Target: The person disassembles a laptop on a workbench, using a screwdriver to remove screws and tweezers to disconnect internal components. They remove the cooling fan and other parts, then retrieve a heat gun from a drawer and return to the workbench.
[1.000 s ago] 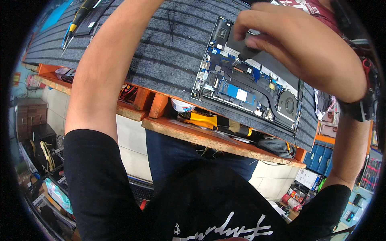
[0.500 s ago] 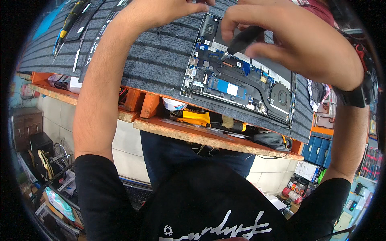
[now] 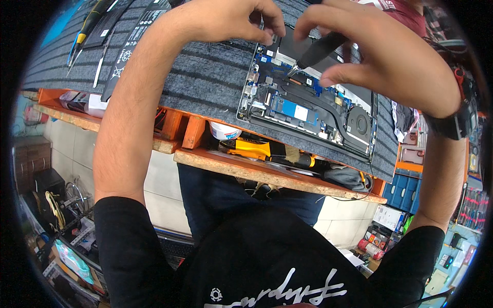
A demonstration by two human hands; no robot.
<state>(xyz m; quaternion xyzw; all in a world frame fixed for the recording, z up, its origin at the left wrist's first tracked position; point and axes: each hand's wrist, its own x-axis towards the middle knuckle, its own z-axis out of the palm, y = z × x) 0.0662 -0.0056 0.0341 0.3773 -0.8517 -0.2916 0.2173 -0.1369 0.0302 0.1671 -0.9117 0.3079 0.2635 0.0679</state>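
An opened laptop lies on the grey striped mat, its inner board, a round fan and a blue module with a white label exposed. My right hand holds a black-handled screwdriver, gripped loosely with the thumb and index finger apart. Its metal tip slants down to the middle of the board; whether it sits on a screw I cannot tell. Over the laptop's far left corner, my left hand has thumb and fingertips drawn together in a pinch. Anything small between them is hidden.
A black battery pack and a yellow-and-black screwdriver lie on the mat at left. Below the edge, an orange wooden shelf holds a yellow-handled tool, a white tub and grey cloth. Someone in maroon stands at the far right.
My left hand has come right and nearer, over the laptop's far corner, its fingertips closing together. The right hand's fingers have loosened around the screwdriver, whose tip has shifted slightly right and up.
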